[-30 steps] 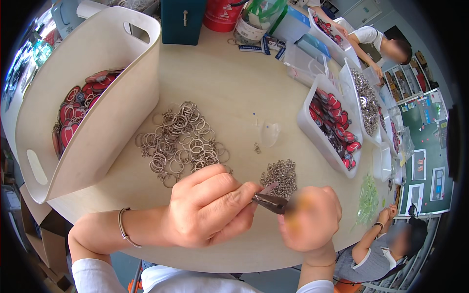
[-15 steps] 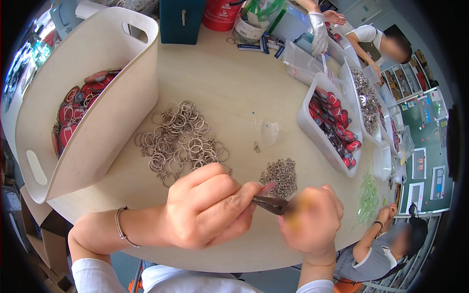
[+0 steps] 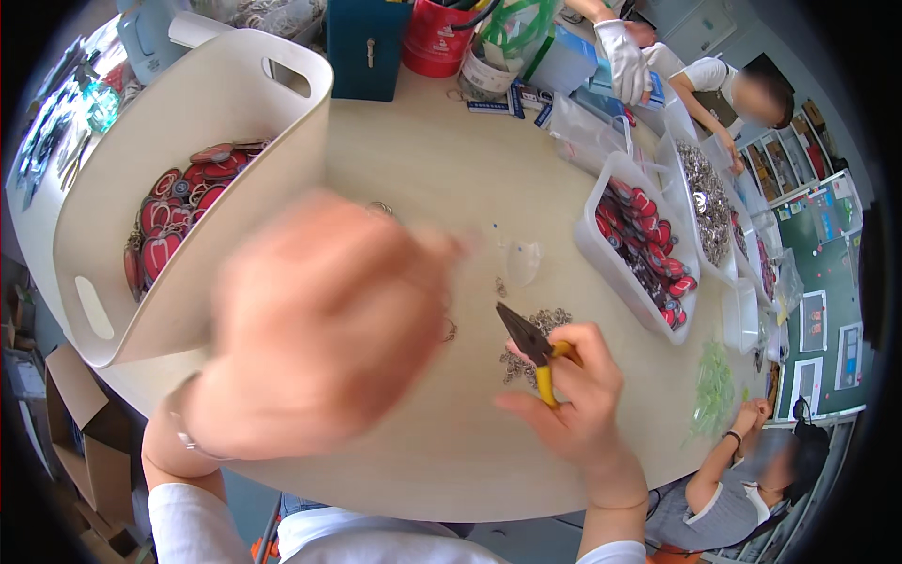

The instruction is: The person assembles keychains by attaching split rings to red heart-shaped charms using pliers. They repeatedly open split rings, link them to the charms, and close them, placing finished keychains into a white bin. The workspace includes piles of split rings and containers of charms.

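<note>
Pale table (image 3: 423, 484) spreads beneath both hands, its curved near edge by the person's white clothing. Above it, the right hand (image 3: 583, 385) grasps the pliers (image 3: 524, 336), fingers curled about the yellow handles, thumb out to the left. Their long axis slants away from that hand, forward and to the left, so the nose ends ahead of the fingers, on the side facing the left hand (image 3: 324, 324). The right hand is the nearer one; the left is apart from the tool. That left hand is raised and badly blurred, its fingertips pointing right; whether it grips anything I cannot tell.

Just beyond the right hand, partly hidden by it and the pliers, lies a heap of small metal parts (image 3: 554, 318). A clear plastic piece (image 3: 523, 261) sits farther ahead. Rings (image 3: 380, 208) show past the left hand, which hides most of that area. Left of it stands a large bin (image 3: 293, 160) with red tags (image 3: 178, 216) inside. Forward and right of the right hand is a white tray (image 3: 613, 274) of similar tags; directly right, green pieces (image 3: 712, 390) and, beyond them, a co-worker's hands (image 3: 749, 418). Far ahead, another person's gloved hand (image 3: 625, 61) hangs by the containers.
</note>
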### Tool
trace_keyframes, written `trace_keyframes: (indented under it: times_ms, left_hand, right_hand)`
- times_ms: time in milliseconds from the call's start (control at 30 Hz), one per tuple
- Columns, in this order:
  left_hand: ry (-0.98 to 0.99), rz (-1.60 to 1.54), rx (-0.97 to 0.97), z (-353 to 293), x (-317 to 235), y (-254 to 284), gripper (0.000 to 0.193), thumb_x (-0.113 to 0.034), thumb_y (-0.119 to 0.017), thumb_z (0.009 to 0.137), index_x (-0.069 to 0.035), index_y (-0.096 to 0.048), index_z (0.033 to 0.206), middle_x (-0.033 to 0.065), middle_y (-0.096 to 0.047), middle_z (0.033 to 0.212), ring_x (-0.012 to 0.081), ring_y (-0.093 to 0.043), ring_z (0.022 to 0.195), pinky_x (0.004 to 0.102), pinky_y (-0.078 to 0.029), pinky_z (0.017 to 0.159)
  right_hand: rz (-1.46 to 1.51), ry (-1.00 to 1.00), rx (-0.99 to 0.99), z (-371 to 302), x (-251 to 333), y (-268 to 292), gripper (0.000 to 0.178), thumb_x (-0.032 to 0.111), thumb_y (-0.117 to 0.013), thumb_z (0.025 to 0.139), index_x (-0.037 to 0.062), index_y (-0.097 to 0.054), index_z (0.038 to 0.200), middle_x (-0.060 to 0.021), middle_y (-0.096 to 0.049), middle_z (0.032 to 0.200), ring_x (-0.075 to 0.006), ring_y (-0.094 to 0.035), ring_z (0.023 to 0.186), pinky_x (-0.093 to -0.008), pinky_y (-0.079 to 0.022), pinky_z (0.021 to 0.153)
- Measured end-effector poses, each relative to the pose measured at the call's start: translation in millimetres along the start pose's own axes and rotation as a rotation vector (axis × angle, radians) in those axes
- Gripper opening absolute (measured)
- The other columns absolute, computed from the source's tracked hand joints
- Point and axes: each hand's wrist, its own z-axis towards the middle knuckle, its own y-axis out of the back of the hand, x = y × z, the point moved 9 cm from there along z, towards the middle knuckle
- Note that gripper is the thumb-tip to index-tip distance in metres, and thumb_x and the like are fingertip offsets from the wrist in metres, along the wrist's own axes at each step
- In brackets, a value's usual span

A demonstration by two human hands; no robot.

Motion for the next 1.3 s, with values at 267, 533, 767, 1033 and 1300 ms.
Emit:
trace_keyframes:
  times_ms: [267, 533, 767, 1033, 1300]
  left_hand:
    - [0.748, 0.857, 0.071, -46.2, 122.4, 114.5, 0.017, -0.014, -0.059, 0.089, -0.001, -0.066, 0.098, 0.0116, -0.067, 0.095, 0.0288, -0.063, 0.088, 0.0370, -0.048, 0.078]
    - [0.378, 0.774, -0.056, -29.5, 81.0, 98.9, 0.021, -0.002, -0.071, 0.074, -0.003, -0.066, 0.095, 0.0120, -0.066, 0.094, 0.0293, -0.061, 0.088, 0.0364, -0.048, 0.077]
    - [0.339, -0.334, 0.106, 3.7, 20.7, 13.2, 0.012, -0.001, -0.067, 0.077, -0.001, -0.069, 0.089, 0.0106, -0.065, 0.075, 0.0187, -0.059, 0.061, 0.0276, -0.047, 0.056]
    - [1.214, -1.540, 0.853, -92.0, -5.8, -161.5, 0.024, -0.015, -0.048, 0.096, -0.002, -0.067, 0.095, 0.0024, -0.061, 0.073, 0.0091, -0.054, 0.059, 0.0248, -0.046, 0.053]
    - [1.571, -1.968, 0.451, -105.2, -25.5, -181.8, 0.027, -0.021, -0.048, 0.098, 0.000, -0.063, 0.104, 0.0041, -0.063, 0.083, 0.0078, -0.053, 0.058, 0.0223, -0.045, 0.052]
  right_hand:
    - [-0.042, -0.072, 0.071, 14.9, -29.3, -73.3, 0.023, 0.010, -0.077, 0.068, -0.0012, -0.059, 0.077, -0.0112, -0.053, 0.089, -0.0297, -0.055, 0.082, -0.0421, -0.044, 0.074]
    - [0.002, -0.279, 0.053, 14.8, -49.2, -68.3, 0.023, 0.012, -0.077, 0.069, -0.0014, -0.061, 0.078, -0.0119, -0.054, 0.092, -0.0302, -0.055, 0.089, -0.0411, -0.045, 0.076]
    - [-0.067, -0.234, 0.201, 13.2, -45.7, -81.5, 0.021, 0.014, -0.075, 0.072, -0.0010, -0.063, 0.081, -0.0118, -0.053, 0.093, -0.0307, -0.056, 0.084, -0.0400, -0.047, 0.074]
    - [0.564, -0.561, 0.038, 2.2, -77.1, -54.1, 0.014, 0.012, -0.067, 0.083, -0.0006, -0.063, 0.085, -0.0035, -0.051, 0.090, -0.0119, -0.051, 0.077, -0.0264, -0.044, 0.068]
    - [0.668, -0.482, 0.061, -14.3, -68.0, -44.1, 0.013, 0.009, -0.069, 0.082, -0.0005, -0.061, 0.085, -0.0028, -0.047, 0.097, -0.0107, -0.050, 0.082, -0.0255, -0.043, 0.074]
